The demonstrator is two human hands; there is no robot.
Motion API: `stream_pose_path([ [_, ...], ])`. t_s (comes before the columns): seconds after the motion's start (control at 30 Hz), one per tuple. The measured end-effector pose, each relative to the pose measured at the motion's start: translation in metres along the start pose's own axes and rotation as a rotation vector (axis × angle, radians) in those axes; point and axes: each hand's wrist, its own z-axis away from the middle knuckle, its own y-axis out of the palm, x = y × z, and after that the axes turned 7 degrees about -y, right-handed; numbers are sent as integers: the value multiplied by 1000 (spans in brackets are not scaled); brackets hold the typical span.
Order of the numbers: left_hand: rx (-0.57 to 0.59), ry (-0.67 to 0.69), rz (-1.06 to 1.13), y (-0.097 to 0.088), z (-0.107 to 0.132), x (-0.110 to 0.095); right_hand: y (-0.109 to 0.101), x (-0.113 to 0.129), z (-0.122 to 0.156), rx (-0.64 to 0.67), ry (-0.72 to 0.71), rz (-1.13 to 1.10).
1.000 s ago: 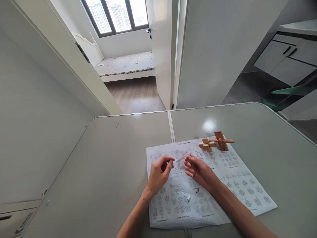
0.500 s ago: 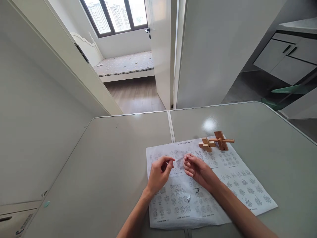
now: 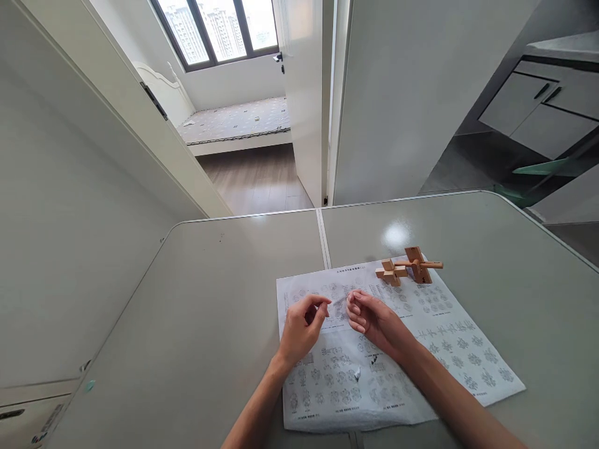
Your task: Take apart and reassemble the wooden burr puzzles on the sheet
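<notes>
My left hand (image 3: 302,325) rests over the left part of a printed instruction sheet (image 3: 346,399), thumb and forefinger drawn together, with nothing visible between them. Facing it across a small gap is my right hand (image 3: 372,317), its fingers curled in and the thumb against the forefinger; nothing shows in it either. Beyond my right hand, a small interlocking puzzle of light wooden bars (image 3: 391,272) sits on the sheet's far edge. Touching or very close to it is a darker wooden piece with crossed flat blades and a rod (image 3: 418,265). Neither hand touches the wooden pieces.
The sheet lies on a grey-green table (image 3: 224,312) with a seam down its middle. Two small torn spots mark the sheet near my right wrist. Past the table are an open door (image 3: 306,93), a bed (image 3: 238,121) and, at right, cabinets (image 3: 538,106).
</notes>
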Motion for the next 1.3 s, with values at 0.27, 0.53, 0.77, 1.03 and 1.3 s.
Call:
stream_pose_path([
  [0.27,0,1,4,1,0,0,1,-1,-1,2,-6,-9],
  [0.53,-11,13,13,0,0,-2,-4,-4,-2,13,-7,-3],
  [0.77,-9,11,24,0,0,-1,-4,-4,-1,11,-5,-14],
  [1.03,-12,-1,24,1,1,2,-3,-3,-1,10,4,-29],
  [1.3,-12,-7,5,0,3,3,0,-4,0,9,2,-32],
])
